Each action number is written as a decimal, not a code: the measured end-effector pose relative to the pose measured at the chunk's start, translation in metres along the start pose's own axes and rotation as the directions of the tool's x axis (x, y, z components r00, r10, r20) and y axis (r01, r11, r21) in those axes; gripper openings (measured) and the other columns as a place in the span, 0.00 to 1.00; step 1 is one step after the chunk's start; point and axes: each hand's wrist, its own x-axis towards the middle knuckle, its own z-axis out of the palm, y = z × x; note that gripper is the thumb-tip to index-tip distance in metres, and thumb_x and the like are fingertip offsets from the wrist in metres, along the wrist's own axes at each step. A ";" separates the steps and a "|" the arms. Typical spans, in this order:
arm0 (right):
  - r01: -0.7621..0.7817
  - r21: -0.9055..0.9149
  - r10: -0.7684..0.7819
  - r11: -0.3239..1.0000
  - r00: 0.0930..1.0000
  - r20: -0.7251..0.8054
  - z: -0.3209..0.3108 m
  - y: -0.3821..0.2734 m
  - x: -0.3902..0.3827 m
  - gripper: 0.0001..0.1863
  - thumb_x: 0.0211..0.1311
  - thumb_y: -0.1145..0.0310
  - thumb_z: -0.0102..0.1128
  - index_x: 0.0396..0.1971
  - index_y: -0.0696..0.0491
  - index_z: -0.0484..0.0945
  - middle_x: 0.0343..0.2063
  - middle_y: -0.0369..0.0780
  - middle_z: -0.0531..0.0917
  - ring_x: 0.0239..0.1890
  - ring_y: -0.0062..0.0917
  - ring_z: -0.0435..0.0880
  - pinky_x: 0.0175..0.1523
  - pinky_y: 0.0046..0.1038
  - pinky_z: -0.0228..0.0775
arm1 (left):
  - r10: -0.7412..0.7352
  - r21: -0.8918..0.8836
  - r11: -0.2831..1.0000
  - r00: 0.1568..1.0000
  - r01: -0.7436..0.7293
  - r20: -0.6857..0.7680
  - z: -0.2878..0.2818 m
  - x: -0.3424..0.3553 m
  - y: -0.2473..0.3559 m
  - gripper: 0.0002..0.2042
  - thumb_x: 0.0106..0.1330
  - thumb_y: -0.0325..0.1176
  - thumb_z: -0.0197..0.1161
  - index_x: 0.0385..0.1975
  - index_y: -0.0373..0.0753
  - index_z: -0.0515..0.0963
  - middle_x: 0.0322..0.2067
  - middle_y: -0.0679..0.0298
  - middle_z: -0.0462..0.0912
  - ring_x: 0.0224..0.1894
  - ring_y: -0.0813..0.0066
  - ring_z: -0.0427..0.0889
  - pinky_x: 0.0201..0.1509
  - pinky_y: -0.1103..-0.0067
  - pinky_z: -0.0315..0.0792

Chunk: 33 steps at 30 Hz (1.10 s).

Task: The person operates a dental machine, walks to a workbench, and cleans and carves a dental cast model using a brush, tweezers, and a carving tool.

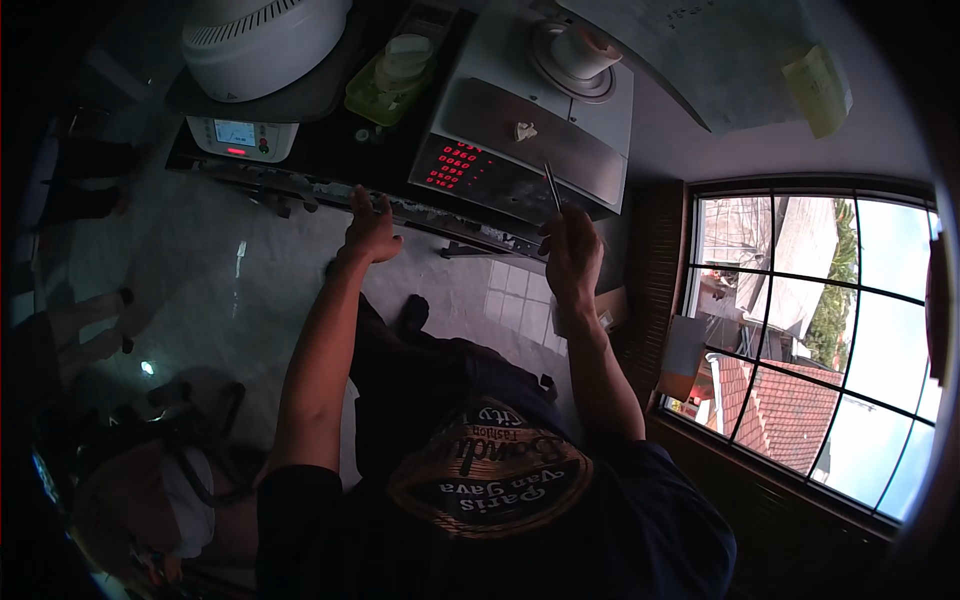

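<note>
Right hand [575,255]: raised before the right end of the tabletop, fingers closed round a slim metal tool. Slim metal tool [551,188]: held upward from the fist, its free end slanting toward the front of the instrument; contact between the two cannot be told. Left hand [372,230]: at the front edge of the tabletop, left of the instrument, fingers loosely parted and relaxed; whether they touch the edge cannot be told.

Instrument [600,150]: grey, boxy, occupying the right end of the tabletop. Red display [453,166]: rows of lit digits, on the left part of its front. Small whitish piece [525,131]: resting on the brushed-metal panel above the display. Pale cylinder [583,55]: standing on a round metal ring, toward the rear of the instrument's top.

Tabletop [335,160]: dark, worn pale along the front edge. Green tray [372,103]: toward the rear edge, left of the instrument, bearing whitish round containers [404,60]. White domed device [262,48]: near the left end, its lit screen [235,132] facing the front edge.

Yellow note [817,90]: on the pale surface beyond the instrument. Gridded window [800,330]: in the right wall, rooftops and foliage outside.
</note>
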 end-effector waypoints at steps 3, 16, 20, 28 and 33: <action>0.035 0.048 -0.036 0.998 0.999 0.005 0.002 -0.002 0.000 0.14 0.74 0.67 0.56 0.46 0.63 0.78 0.27 0.41 0.85 0.23 0.20 0.84 0.28 0.23 0.73 | 0.000 0.007 1.000 1.000 0.000 0.000 0.001 0.002 -0.001 0.48 0.64 0.46 0.69 0.77 0.33 0.48 0.74 0.27 0.29 0.78 0.29 0.32 0.80 0.58 0.49; 0.030 -0.182 -0.048 0.983 0.994 -0.094 0.007 -0.017 0.021 0.09 0.68 0.66 0.60 0.38 0.57 0.80 0.26 0.45 0.86 0.28 0.37 0.87 0.36 0.36 0.75 | 0.012 0.026 1.000 1.000 -0.011 -0.004 0.004 0.005 -0.003 0.49 0.64 0.46 0.70 0.77 0.33 0.46 0.74 0.26 0.30 0.78 0.28 0.33 0.79 0.56 0.53; 0.105 -0.241 -0.133 0.965 0.985 -0.105 0.011 -0.015 0.024 0.10 0.68 0.64 0.60 0.36 0.57 0.80 0.23 0.43 0.85 0.25 0.35 0.87 0.34 0.35 0.75 | -0.001 0.018 1.000 1.000 0.001 -0.009 0.004 0.004 -0.002 0.49 0.64 0.46 0.70 0.77 0.33 0.46 0.74 0.27 0.30 0.78 0.28 0.33 0.79 0.56 0.53; 0.185 -0.269 -0.225 0.945 0.966 -0.126 0.011 -0.011 0.026 0.10 0.69 0.64 0.60 0.34 0.55 0.79 0.18 0.39 0.83 0.20 0.29 0.86 0.31 0.33 0.75 | 0.000 0.014 1.000 1.000 0.000 -0.008 0.004 0.003 -0.002 0.49 0.64 0.46 0.70 0.77 0.33 0.46 0.75 0.28 0.29 0.78 0.28 0.33 0.78 0.57 0.55; 0.101 -0.242 -0.125 0.965 0.988 -0.088 0.007 -0.021 0.019 0.06 0.67 0.69 0.61 0.38 0.54 0.77 0.23 0.46 0.82 0.26 0.41 0.84 0.35 0.37 0.73 | -0.007 0.023 1.000 1.000 0.007 -0.009 0.004 0.003 -0.001 0.49 0.64 0.46 0.70 0.77 0.33 0.47 0.75 0.28 0.29 0.78 0.29 0.33 0.78 0.57 0.55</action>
